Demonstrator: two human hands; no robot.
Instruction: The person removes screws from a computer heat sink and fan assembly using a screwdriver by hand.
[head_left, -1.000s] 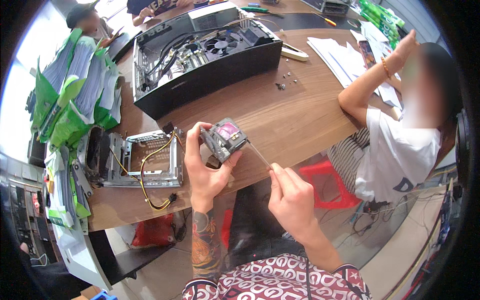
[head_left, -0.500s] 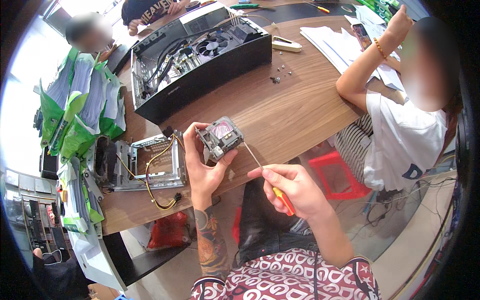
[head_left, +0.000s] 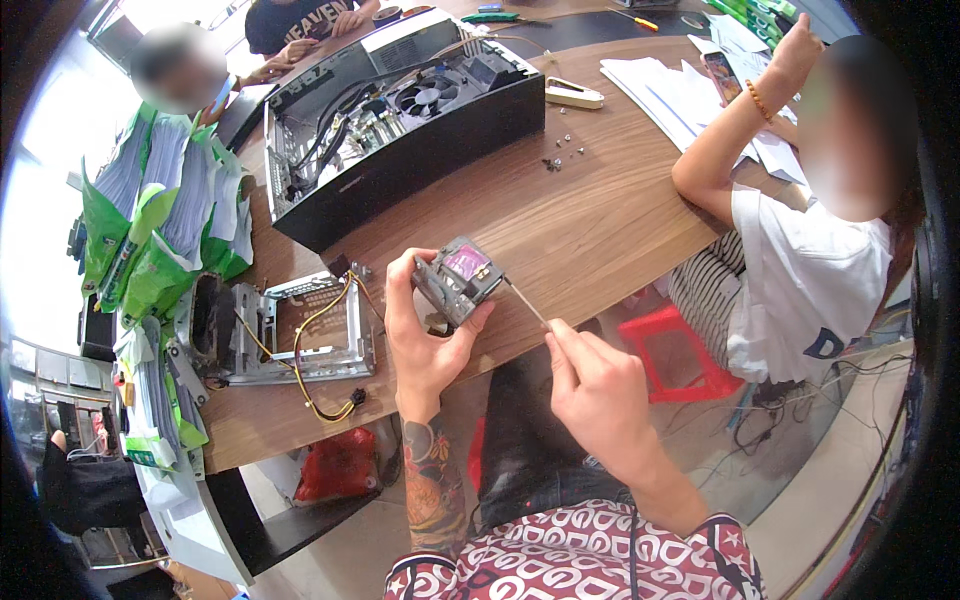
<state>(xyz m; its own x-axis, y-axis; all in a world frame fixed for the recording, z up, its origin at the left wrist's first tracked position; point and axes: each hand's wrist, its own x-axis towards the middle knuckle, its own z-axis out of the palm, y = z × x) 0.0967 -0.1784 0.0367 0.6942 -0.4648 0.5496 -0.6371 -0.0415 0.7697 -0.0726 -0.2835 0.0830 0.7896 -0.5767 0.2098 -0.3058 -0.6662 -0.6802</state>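
Left hand (head_left: 425,335) grips a grey drive cage (head_left: 458,281) with a purple label; right hand (head_left: 598,395) pinches a screwdriver (head_left: 528,305).

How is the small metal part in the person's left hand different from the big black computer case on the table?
The small metal part is held up off the table in the left hand, tilted; the black computer case rests on the wooden table. The part fits in one hand and is grey with a purple patch; the case is far larger, black, its top open, showing a fan and cables. The right hand puts a screwdriver to the part only. Both look like computer hardware.
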